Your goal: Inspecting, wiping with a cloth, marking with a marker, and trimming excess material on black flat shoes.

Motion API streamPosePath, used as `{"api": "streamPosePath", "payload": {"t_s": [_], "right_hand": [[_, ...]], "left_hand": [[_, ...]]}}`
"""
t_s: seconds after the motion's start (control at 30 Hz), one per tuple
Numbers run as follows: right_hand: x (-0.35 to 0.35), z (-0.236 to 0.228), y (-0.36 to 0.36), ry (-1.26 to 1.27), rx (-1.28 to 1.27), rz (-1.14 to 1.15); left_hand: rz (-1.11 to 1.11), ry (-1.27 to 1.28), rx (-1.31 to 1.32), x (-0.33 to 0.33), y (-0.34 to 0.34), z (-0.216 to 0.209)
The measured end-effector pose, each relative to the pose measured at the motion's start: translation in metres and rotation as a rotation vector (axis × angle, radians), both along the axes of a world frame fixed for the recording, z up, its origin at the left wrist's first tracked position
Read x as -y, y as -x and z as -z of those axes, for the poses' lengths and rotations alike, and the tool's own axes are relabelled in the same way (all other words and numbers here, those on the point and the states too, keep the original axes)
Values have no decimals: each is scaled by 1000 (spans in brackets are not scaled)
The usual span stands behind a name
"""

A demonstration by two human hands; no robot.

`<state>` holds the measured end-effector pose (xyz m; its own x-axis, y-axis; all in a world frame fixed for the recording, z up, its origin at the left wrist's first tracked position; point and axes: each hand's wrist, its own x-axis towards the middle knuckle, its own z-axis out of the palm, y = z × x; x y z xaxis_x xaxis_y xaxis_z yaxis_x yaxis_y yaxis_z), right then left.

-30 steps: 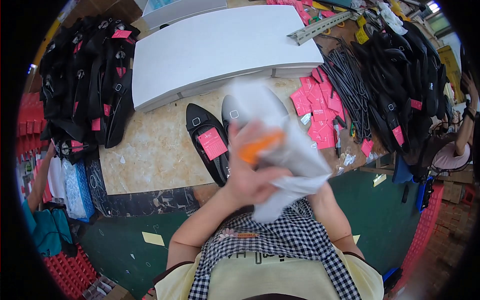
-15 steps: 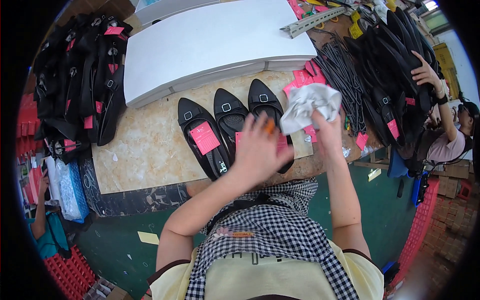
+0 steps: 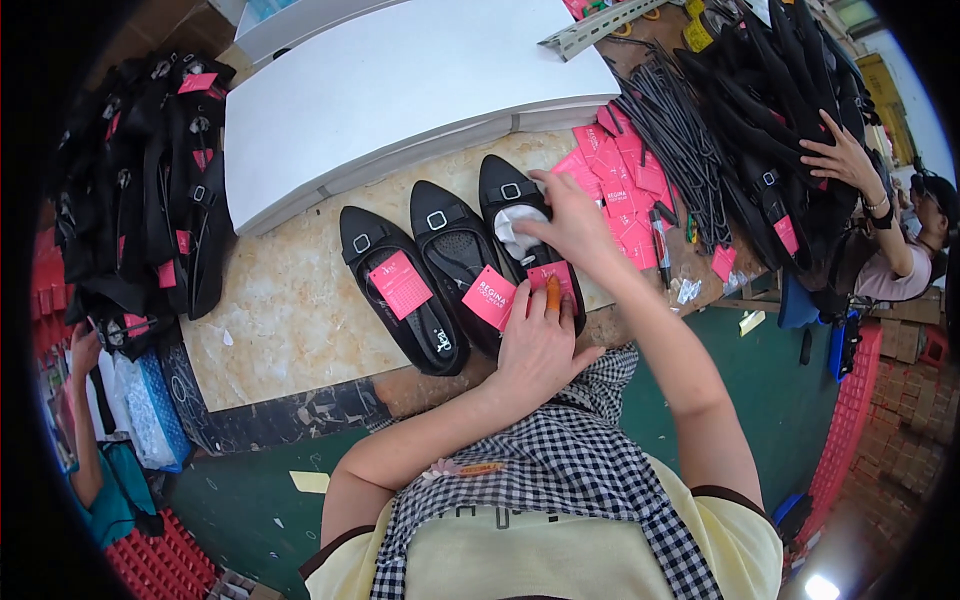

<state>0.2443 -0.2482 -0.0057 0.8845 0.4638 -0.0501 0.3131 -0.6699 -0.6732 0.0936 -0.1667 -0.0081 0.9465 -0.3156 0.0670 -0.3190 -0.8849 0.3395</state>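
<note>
Three black pointed flats with buckled bows lie side by side, toes away from me: the left shoe [image 3: 410, 335], the middle shoe [image 3: 433, 203] and the right shoe [image 3: 498, 176]. Each carries a pink hang tag. My right hand [image 3: 578, 225] closes at the right shoe's front, its thumb pressing crumpled white paper [image 3: 513, 236] into the opening. The fingers reach along the outer side of the toe. Stretched out, the fingers of my left hand [image 3: 538, 350] rest over the same shoe's heel and tag, thumb apart; one wears an orange finger cover.
A long white stack [image 3: 420, 90] lies behind the shoes. Pink tags [image 3: 625, 190], a marker [image 3: 660, 245] and black rods [image 3: 680, 140] are to the right. Black shoes are piled at left [image 3: 150, 190] and right [image 3: 770, 110], where a co-worker's hand [image 3: 848, 155] reaches in.
My right hand has brought the white paper left and down into the right shoe's opening. My left hand, blurred earlier, has settled lower on its heel. The whole view has shifted slightly.
</note>
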Motion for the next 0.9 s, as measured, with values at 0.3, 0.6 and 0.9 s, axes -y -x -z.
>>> {"api": "streamPosePath", "payload": {"t_s": [0.3,0.6,0.9], "right_hand": [[46,-14,21,-146,-29,37],[72,-30,42,-703,-186,296],[20,-51,80,-1151,-1169,364]], "left_hand": [[-447,-279,448,-172,-167,-35],[-440,158,425,-173,-164,-39],[125,823,454,-76,-23,-85]]}}
